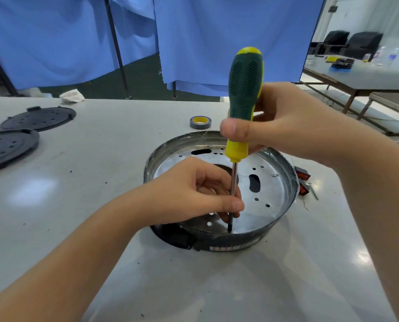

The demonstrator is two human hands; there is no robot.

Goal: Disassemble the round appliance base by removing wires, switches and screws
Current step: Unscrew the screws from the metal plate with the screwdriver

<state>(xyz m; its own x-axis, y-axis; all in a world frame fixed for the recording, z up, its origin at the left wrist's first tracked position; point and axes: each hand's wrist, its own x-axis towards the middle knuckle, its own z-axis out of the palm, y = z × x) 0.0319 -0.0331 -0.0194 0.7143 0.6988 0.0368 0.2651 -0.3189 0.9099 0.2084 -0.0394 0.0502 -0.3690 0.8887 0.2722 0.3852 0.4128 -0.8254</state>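
The round appliance base (284, 182) sits on the grey table, a shiny metal pan with several holes inside a dark outer ring. A screwdriver (245, 89) with a green and yellow handle stands nearly upright in it, its tip on the pan floor near the front rim. My right hand (286, 122) grips the handle. My left hand (193, 194) pinches the metal shaft low down, just above the tip. Two red rocker switches (303, 180) lie on the table just right of the base, with a loose screw (313, 191) beside them.
Two black round plastic covers (38, 118) (7, 148) lie at the far left. A roll of tape (199, 122) sits behind the base. A crumpled white cloth (71, 96) is at the table's far edge. Blue curtains hang behind; another table stands at the right.
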